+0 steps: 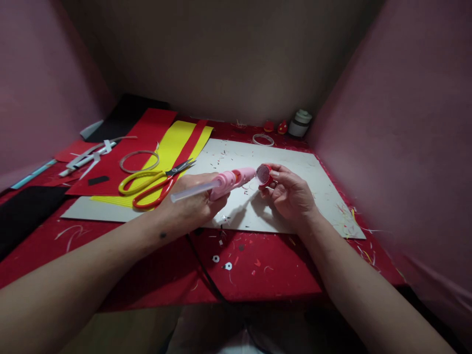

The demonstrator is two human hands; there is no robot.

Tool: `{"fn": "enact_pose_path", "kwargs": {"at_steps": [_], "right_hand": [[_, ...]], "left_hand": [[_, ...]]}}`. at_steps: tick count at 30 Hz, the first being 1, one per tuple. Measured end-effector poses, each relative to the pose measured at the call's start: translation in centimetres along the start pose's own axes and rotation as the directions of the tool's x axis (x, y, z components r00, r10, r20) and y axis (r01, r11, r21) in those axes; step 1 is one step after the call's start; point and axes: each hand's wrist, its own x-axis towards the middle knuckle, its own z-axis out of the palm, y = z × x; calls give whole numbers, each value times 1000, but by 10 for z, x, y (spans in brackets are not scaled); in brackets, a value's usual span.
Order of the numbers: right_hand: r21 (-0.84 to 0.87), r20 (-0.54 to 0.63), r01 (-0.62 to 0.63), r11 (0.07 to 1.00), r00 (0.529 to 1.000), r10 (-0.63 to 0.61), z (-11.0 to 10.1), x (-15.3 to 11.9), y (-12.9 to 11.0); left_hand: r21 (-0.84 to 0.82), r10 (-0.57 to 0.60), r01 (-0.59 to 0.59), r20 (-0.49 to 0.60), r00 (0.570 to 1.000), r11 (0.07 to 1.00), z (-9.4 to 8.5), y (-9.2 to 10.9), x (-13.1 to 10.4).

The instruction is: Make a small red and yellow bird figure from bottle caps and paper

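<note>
A pink hot glue gun [230,181] is gripped in my left hand [195,199], with a clear glue stick [191,191] poking out of its back end. Its nozzle is at the rim of a small red cup-shaped paper piece [264,175], and I cannot tell whether they touch. The fingers of my right hand [289,191] pinch that piece from the right, its hollow side facing the nozzle. Both hands are above a white board [287,160]. Scissors [157,182] with one yellow and one red handle lie beside my left hand.
Red sheets [147,132], yellow corrugated paper [173,140] and black sheets [129,115] overlap at the left. A coiled strip ring [263,140], small red figures [282,128] and a lidded jar [300,123] stand at the back. Paper scraps litter the red cloth [280,270]; a dark cord [206,275] crosses its front.
</note>
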Motion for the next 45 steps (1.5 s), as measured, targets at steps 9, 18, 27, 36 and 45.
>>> {"fn": "enact_pose_path", "kwargs": {"at_steps": [9,18,27,36,45], "right_hand": [[24,-27,-1,1000,1000,1,1,1,0],[24,-9,-13,1000,1000,13,0,1,1],[24,-15,-24,999,1000,25,1,1,2],[17,-14,9,1000,1000,-9,0,2,3],[12,-17,22,1000,1000,-22,0,1,-1]], "left_hand": [[-26,66,-64,79,995,998,-5,7,1],[13,68,-68,-20,998,998,-2,2,1],[-9,41,-41,25,999,999,-1,2,1],[13,28,-29,79,996,999,-2,3,1],[93,66,-79,128,990,993,-8,6,4]]}}
